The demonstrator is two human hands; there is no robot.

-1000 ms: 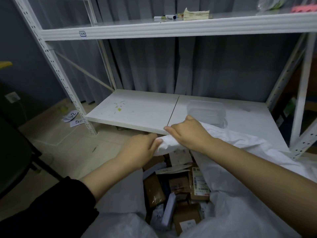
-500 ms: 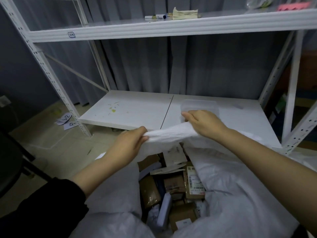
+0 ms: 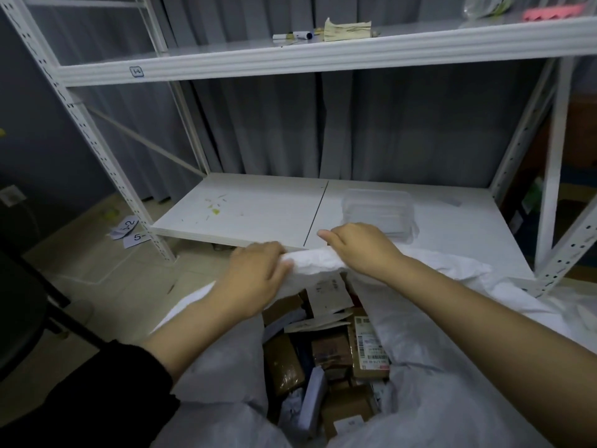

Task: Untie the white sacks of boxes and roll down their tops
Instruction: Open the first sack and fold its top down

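Observation:
A white sack (image 3: 429,367) stands open in front of me, its mouth showing several brown cardboard boxes (image 3: 326,354) with shipping labels. My left hand (image 3: 255,276) and my right hand (image 3: 361,247) both grip the sack's far rim (image 3: 313,258), fingers curled over the bunched white fabric. The hands sit close together, just in front of the low shelf's edge. The fabric between them is folded over into a thick roll.
A white metal rack stands ahead with a low shelf (image 3: 258,208) holding a clear plastic container (image 3: 378,208). The upper shelf (image 3: 290,59) carries a marker and paper scraps. Grey curtains hang behind. Numbered paper slips (image 3: 129,231) lie on the floor; a dark chair (image 3: 26,305) is left.
Both hands stayed on the sack's rim, spreading apart half a second ago and coming closer again now. The rim fabric is rolled tighter.

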